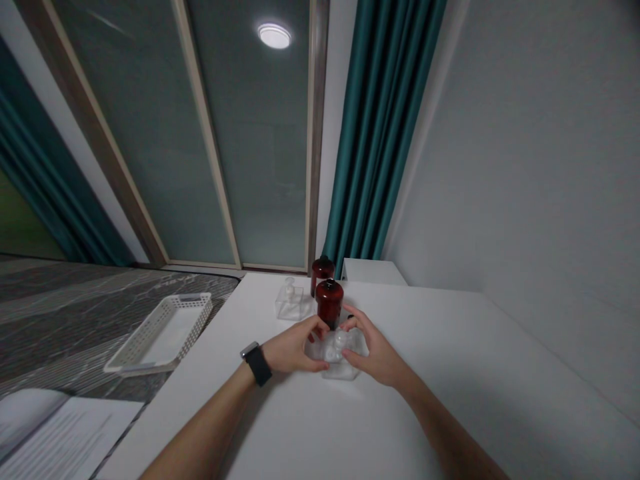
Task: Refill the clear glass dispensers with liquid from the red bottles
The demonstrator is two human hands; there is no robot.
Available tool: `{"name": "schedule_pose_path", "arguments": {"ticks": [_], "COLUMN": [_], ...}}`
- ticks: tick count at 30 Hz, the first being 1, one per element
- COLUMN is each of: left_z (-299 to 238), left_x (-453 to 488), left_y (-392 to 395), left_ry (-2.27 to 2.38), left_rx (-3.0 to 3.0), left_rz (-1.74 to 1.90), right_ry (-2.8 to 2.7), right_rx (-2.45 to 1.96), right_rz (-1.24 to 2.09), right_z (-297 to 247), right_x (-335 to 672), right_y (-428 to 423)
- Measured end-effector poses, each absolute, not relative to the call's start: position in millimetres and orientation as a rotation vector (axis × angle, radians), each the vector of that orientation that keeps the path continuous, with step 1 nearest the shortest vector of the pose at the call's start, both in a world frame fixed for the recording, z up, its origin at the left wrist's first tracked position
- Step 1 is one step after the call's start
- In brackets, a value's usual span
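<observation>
My left hand (294, 345), with a dark watch on its wrist, curls its fingers and thumb around the left side of a clear plastic piece (334, 345). My right hand (374, 352) curves around the opposite side, its thumb at the near edge. Something whitish and rounded shows between the hands; its exact shape is unclear. A transparent box (340, 372) sits beneath on the white table. Just beyond the fingers stands a dark red-brown bottle (330, 300), and a second such bottle (323, 268) is behind it.
Left of the bottles is another clear square box (289, 305) with a rounded knob-like top. A white perforated basket (163, 333) lies left of the table (280, 427), beyond an open book (70, 433). A wall borders the right side; a low white cabinet (375, 272) stands behind.
</observation>
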State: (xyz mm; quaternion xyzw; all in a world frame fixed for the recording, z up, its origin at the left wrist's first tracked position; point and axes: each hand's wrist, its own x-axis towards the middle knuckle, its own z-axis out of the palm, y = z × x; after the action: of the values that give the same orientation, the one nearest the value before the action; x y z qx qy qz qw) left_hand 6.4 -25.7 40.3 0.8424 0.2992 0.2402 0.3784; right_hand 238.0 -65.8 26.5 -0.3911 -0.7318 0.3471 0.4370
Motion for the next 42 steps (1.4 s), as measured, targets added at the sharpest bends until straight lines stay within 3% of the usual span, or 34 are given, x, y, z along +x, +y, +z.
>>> {"name": "schedule_pose_path", "arguments": {"ticks": [42], "left_z": [39.9], "left_x": [6.2], "left_y": [-25.0], "left_ry": [0.758], "left_rx": [2.193], "left_rz": [0.604], "right_ry": [-1.79], "right_rx": [-0.85], "right_rz": [1.062], "right_z": [22.6], "right_x": [236.8], "right_y": [-63.4]}}
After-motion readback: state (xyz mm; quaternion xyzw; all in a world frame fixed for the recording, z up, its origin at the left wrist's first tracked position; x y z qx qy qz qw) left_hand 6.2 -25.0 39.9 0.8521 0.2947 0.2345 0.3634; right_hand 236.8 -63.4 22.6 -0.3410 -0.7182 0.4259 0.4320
